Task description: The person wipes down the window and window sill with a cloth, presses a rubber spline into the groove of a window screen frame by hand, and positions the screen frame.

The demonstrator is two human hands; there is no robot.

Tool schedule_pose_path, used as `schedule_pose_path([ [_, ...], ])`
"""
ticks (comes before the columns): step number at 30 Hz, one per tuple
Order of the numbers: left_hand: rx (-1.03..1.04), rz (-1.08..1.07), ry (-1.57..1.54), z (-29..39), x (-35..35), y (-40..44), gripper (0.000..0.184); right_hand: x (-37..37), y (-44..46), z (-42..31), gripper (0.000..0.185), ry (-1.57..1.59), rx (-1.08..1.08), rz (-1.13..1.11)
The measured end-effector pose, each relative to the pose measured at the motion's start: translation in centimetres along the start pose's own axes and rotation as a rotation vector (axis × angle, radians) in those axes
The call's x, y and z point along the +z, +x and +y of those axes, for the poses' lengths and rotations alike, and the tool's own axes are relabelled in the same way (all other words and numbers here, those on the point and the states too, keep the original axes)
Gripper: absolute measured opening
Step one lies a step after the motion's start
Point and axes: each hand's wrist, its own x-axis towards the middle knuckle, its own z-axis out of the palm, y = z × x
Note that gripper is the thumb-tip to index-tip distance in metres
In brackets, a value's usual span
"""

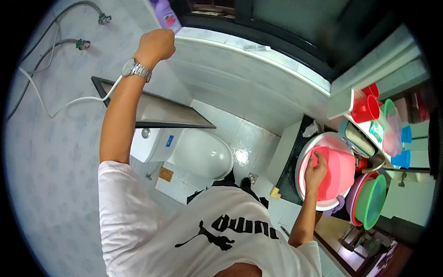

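My left hand (158, 45), with a metal watch (134, 68) on its wrist, is raised in a closed fist near the window ledge. Just beyond it stands a purple bottle (165, 17) with a label; whether the fist holds anything is hidden. On the other side, my right hand (315, 171) grips a pink plastic basin (339, 171) at its near side. That basin sits in the white round washbasin (302, 184) and covers most of its inside.
A white toilet (203, 152) with its lid down stands before me, beneath a dark-framed panel (175, 111). Green and red basins (370, 203) lean beside the washbasin. A shelf holds red cups (365, 109) and blue cups (401, 159). Hoses (46, 55) hang at the left wall.
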Motion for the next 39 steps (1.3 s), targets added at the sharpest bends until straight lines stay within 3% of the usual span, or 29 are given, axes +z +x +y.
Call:
schedule_pose_path([
  [2, -0.028, 0.017, 0.016, -1.7, 0.4, -0.1, 0.021, 1.0, 0.7, -0.9, 0.024, -0.016, -0.156, 0.05],
  [5, -0.048, -0.005, 0.033, -3.8, 0.7, -0.6, 0.02, 1.6, 1.6, -5.0, 0.024, 0.181, -0.056, -0.03],
  [10, -0.105, 0.079, -0.075, -5.7, 1.4, -1.1, 0.018, 4.1, 4.2, -10.1, 0.024, 0.287, -0.247, -0.094],
  [15, -0.139, 0.104, -0.125, -6.8, 1.0, -2.0, 0.026, 6.0, 7.7, -17.2, 0.023, 0.299, -0.405, -0.126],
  [17, -0.157, 0.1, -0.111, -7.1, 1.0, -2.2, 0.027, 7.2, 9.3, -19.3, 0.022, 0.331, -0.569, -0.104],
  [27, -0.182, 0.051, -0.09, -6.9, 0.6, -1.2, 0.025, 11.3, 17.7, -30.5, 0.019, 0.305, -0.739, -0.188],
  [36, -0.181, -0.019, -0.02, -6.2, 2.7, 1.3, 0.018, 22.0, 29.8, -44.9, 0.012, -0.325, -1.194, -0.058],
  [39, -0.207, -0.101, -0.053, -5.5, 2.8, 1.4, 0.017, 25.7, 33.4, -50.2, 0.022, -0.537, -1.104, -0.223],
])
